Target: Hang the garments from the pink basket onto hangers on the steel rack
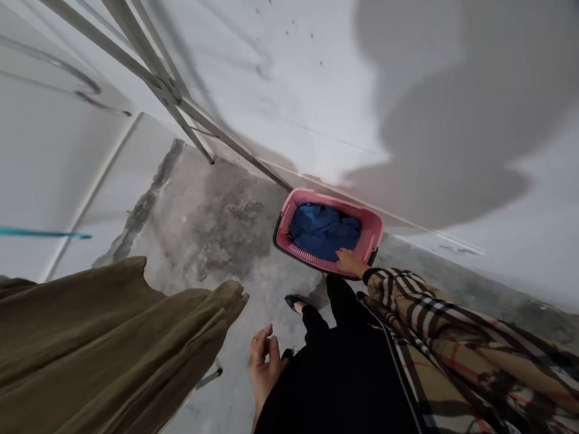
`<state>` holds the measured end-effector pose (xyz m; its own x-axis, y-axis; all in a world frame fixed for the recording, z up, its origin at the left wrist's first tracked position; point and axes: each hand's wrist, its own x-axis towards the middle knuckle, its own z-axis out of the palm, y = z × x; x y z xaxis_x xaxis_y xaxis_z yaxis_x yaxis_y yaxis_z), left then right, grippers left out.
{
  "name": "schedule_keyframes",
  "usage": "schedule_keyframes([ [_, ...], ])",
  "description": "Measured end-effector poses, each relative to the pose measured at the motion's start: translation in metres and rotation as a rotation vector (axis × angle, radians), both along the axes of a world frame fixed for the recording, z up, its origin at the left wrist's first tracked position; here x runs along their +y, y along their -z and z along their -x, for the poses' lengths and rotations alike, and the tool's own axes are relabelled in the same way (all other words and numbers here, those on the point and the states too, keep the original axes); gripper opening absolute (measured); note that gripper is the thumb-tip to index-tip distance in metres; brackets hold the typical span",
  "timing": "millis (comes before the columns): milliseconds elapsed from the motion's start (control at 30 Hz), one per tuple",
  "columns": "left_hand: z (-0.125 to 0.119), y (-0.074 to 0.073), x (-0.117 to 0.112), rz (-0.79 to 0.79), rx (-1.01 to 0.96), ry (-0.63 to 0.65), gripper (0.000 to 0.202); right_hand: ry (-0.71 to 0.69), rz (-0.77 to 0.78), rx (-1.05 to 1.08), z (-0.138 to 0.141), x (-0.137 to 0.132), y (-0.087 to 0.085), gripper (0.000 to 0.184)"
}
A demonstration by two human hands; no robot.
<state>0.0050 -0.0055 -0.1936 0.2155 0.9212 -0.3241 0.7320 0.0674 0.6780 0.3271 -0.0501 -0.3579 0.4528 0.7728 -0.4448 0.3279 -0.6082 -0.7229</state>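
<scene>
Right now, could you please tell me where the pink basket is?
In the head view, the pink basket sits on the concrete floor at the foot of the wall, right of centre, with the person's right hand on its near rim.

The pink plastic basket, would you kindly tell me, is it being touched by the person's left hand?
No, the left hand hangs apart; the right hand rests on the pink plastic basket.

There are two hands — one left hand (264,369), one right hand (352,262) — plus two black shoes (293,302), one pink plastic basket (328,200), one blue garment (323,231), one olive cloth (81,367) and one metal rack (158,80).
</scene>
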Motion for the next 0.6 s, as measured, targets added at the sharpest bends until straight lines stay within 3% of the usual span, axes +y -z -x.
schedule_keyframes([
  [133,-0.003,0.016,-0.007,0.098,0.07,-0.057,0.038,-0.065,0.192,0.081,-0.019,0.032,0.037,0.026],
  [300,-0.005,0.028,-0.024,0.213,0.157,-0.165,0.041,-0.065,0.236,0.202,-0.026,0.075,0.074,0.029],
  [500,0.006,0.049,-0.044,0.233,0.178,-0.279,0.04,0.053,0.303,0.402,-0.023,0.102,0.11,0.032],
  [600,0.01,0.057,-0.048,0.268,0.137,-0.316,0.042,0.148,0.332,0.534,-0.017,0.108,0.117,0.034],
])
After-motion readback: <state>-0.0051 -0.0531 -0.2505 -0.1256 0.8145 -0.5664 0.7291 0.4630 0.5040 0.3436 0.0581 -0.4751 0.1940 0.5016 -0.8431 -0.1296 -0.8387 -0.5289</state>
